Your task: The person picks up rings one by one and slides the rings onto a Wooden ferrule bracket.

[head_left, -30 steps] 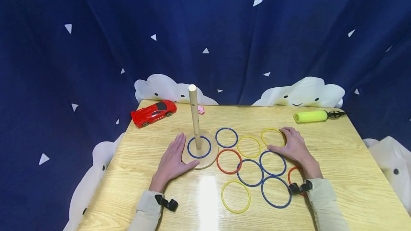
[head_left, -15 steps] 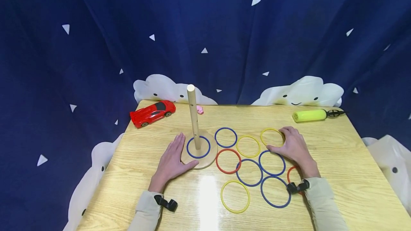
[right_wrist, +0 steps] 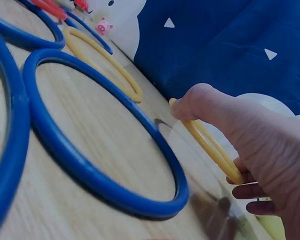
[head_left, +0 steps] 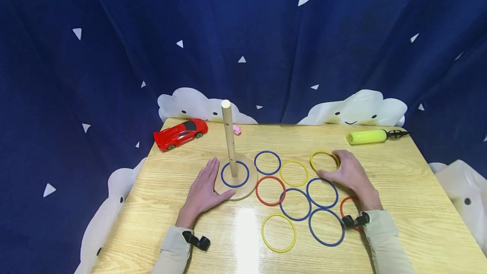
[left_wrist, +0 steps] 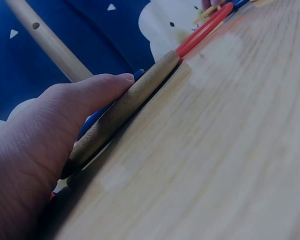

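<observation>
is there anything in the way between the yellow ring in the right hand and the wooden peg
Nothing upright stands between them. The right hand grips the yellow ring; toward the wooden peg only flat rings lie on the table, a yellow one and a blue one. The peg's top is bare.

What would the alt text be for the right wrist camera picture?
A right hand pinches a yellow ring, tilting it up off a wooden table. Beside it a blue ring lies flat, with another yellow ring beyond, before a dark blue curtain.

Wood table (head_left: 418, 206), peg stand (head_left: 236, 185), coloured rings (head_left: 278, 232), red car (head_left: 181, 133), yellow pump (head_left: 367, 137), L hand (head_left: 203, 193).
</observation>
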The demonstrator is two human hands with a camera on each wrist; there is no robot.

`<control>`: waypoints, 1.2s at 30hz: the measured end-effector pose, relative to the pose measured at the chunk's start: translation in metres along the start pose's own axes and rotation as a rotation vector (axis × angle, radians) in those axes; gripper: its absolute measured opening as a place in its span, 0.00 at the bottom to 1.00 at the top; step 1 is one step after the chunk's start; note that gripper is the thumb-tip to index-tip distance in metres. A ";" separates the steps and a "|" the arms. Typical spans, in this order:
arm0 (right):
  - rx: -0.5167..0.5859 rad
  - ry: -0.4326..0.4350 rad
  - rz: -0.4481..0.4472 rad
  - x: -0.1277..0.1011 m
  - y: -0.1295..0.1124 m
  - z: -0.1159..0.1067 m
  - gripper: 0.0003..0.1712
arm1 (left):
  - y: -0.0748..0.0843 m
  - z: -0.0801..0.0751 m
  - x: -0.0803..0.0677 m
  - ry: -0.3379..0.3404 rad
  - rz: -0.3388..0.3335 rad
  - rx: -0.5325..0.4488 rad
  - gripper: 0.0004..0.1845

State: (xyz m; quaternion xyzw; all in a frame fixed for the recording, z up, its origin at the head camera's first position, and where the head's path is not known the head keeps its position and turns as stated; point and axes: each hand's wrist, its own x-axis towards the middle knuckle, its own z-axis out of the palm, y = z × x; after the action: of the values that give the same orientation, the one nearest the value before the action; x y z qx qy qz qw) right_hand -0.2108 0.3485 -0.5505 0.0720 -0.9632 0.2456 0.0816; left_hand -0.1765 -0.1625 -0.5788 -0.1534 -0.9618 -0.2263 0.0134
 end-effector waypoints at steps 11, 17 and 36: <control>0.062 0.001 -0.044 0.003 -0.015 -0.011 0.56 | 0.001 0.000 0.001 0.000 0.004 -0.001 0.66; 0.053 -0.014 -0.056 0.003 -0.026 -0.019 0.56 | -0.001 0.002 0.001 0.010 0.015 0.006 0.66; 0.086 0.061 -0.241 0.004 -0.100 -0.061 0.48 | -0.002 0.002 0.001 0.035 0.032 0.002 0.66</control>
State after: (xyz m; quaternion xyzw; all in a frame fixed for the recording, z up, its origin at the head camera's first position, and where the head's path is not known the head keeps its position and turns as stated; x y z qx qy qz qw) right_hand -0.1894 0.2902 -0.4507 0.1831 -0.9333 0.2772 0.1365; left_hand -0.1778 -0.1630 -0.5813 -0.1648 -0.9591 -0.2276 0.0338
